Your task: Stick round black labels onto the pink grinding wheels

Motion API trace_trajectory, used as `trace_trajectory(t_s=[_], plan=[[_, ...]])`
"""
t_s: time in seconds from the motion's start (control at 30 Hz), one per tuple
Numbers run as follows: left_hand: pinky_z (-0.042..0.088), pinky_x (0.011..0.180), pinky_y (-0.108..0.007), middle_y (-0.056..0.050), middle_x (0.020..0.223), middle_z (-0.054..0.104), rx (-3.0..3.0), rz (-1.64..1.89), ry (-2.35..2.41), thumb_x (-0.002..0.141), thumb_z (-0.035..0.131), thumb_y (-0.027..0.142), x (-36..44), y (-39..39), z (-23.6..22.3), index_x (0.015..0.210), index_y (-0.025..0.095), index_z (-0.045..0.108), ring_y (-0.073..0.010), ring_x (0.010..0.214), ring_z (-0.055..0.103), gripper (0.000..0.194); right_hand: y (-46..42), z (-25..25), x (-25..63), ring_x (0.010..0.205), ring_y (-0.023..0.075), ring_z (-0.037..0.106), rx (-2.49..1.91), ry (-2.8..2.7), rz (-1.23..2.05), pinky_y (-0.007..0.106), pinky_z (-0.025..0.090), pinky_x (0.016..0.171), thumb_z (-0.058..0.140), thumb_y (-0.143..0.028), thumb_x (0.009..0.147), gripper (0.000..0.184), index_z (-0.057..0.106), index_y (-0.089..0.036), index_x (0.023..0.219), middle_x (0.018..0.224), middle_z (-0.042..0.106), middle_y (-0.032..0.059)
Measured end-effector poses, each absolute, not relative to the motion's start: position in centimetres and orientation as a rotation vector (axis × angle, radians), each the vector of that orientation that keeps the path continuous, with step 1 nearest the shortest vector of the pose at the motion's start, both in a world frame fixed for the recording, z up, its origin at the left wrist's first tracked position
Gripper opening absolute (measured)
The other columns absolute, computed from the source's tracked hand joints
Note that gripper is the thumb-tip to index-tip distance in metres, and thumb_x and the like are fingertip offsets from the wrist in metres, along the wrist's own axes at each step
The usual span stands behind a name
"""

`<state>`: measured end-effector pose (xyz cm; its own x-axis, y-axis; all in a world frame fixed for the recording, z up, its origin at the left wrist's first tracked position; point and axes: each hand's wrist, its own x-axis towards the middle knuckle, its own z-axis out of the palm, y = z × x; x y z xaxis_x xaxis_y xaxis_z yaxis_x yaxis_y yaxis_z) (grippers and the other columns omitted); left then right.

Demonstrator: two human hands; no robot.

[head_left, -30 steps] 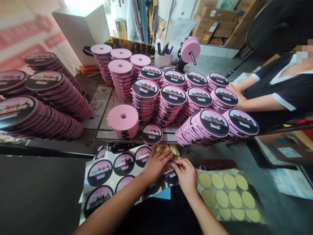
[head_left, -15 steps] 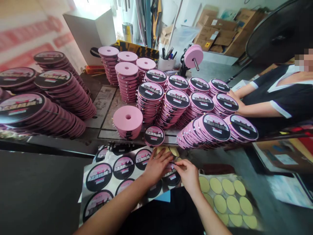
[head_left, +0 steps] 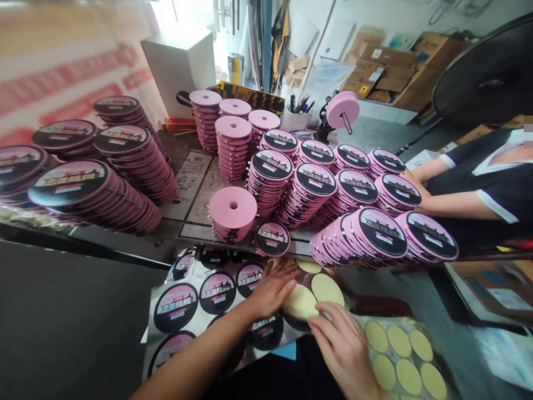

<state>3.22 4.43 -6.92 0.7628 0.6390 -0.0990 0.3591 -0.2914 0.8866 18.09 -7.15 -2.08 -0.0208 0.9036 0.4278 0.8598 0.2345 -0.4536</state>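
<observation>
A silver sheet of round stickers (head_left: 175, 306), black and pink with pale lettering, lies before me at the table's front edge. My left hand (head_left: 272, 291) rests flat on it, fingers stretched out. Beside those fingertips, a round sticker (head_left: 298, 301) shows a plain pale-yellow face and partly covers a printed one. At its right edge, my right hand (head_left: 343, 341) has thumb and fingers closed on the rim. Another pale-yellow circle (head_left: 327, 289) lies just beyond. Just behind my left hand, a single pink disc with a printed top (head_left: 272, 239) sits on the table edge.
Stacks of pink foam spools (head_left: 233, 205) and label-topped spools (head_left: 314, 180) cover the table; more stacks (head_left: 75, 183) stand at left. A sheet with yellow circles (head_left: 408, 355) hangs at lower right. A co-worker's arms (head_left: 441, 203) reach in from the right, near a large fan (head_left: 478, 78).
My right hand has moved right and toward me from its pinch beside my left hand. A pale-yellow sticker face now shows between the hands. The view has shifted slightly.
</observation>
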Motion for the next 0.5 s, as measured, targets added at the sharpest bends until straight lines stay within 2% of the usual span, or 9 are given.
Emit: trace_trajectory(t_s=[0.07,0.13,0.2,0.3,0.33,0.4,0.5], plan=[[0.011,0.108,-0.051,-0.008,0.132,0.052,1.797,0.463,0.767,0.092,0.03,0.036,3.1,4.2,-6.8,0.125,0.024,0.052,-0.0233,0.127,0.039,0.041,-6.8,1.2,18.2,0.077,0.0175,0.06,-1.507,-1.73,0.214,0.028,0.047,0.071,0.057,-0.012,0.078,0.014,0.066,-0.023,0.076,0.079,0.064,0.004],[0.026,0.104,-0.046,-0.008,0.119,0.062,1.714,0.651,0.811,0.088,0.04,0.034,2.7,3.4,-6.3,0.114,0.023,0.061,-0.0237,0.115,0.051,0.035,-4.8,4.0,17.9,0.07,0.0157,0.06,-1.477,-1.481,0.416,0.026,0.046,0.065,0.061,-0.017,0.076,0.009,0.066,-0.024,0.072,0.073,0.063,0.0012],[0.039,0.091,-0.038,-0.009,0.103,0.067,1.661,0.813,0.922,0.087,0.043,0.03,1.8,2.5,-5.1,0.101,0.02,0.065,-0.0224,0.099,0.058,0.029,-1.4,6.1,16.9,0.063,0.0137,0.059,-1.479,-1.216,0.673,0.024,0.046,0.059,0.067,-0.023,0.072,0.001,0.067,-0.024,0.071,0.069,0.065,-0.0006],[0.043,0.079,-0.032,-0.007,0.09,0.062,1.491,1.145,1.269,0.088,0.041,0.028,-0.6,2.4,-2.3,0.095,0.019,0.06,-0.019,0.085,0.057,0.022,5.1,7.4,14.5,0.059,0.0109,0.057,-1.267,-0.835,1.074,0.021,0.045,0.056,0.077,-0.028,0.06,0.016,0.067,-0.021,0.069,0.065,0.065,-0.002],[0.042,0.08,-0.031,-0.006,0.092,0.059,1.381,1.318,1.413,0.087,0.043,0.029,-1.6,2.9,-1.4,0.099,0.02,0.056,-0.0185,0.086,0.055,0.02,7.1,7.4,13.6,0.057,0.0091,0.056,-1.192,-0.753,1.183,0.019,0.044,0.055,0.08,-0.027,0.055,0.02,0.067,-0.019,0.068,0.063,0.065,-0.0028],[0.038,0.089,-0.033,-0.008,0.11,0.053,1.264,1.517,1.58,0.087,0.042,0.031,-3.3,4.9,0.2,0.114,0.021,0.048,-0.0198,0.101,0.05,0.029,10.2,7.2,12.1,0.05,0.0058,0.051,-1.104,-0.66,1.347,0.017,0.041,0.05,0.082,-0.024,0.049,0.024,0.066,-0.017,0.066,0.058,0.063,-0.0045],[0.022,0.106,-0.04,-0.011,0.135,0.038,1.364,1.427,1.603,0.087,0.037,0.034,-4.9,8.2,1.3,0.125,0.02,0.045,-0.0225,0.127,0.032,0.041,12.5,6.4,10.7,0.045,0.0043,0.048,-1.071,-0.628,1.459,0.015,0.039,0.046,0.083,-0.022,0.046,0.026,0.065,-0.016,0.063,0.053,0.061,-0.0054]])
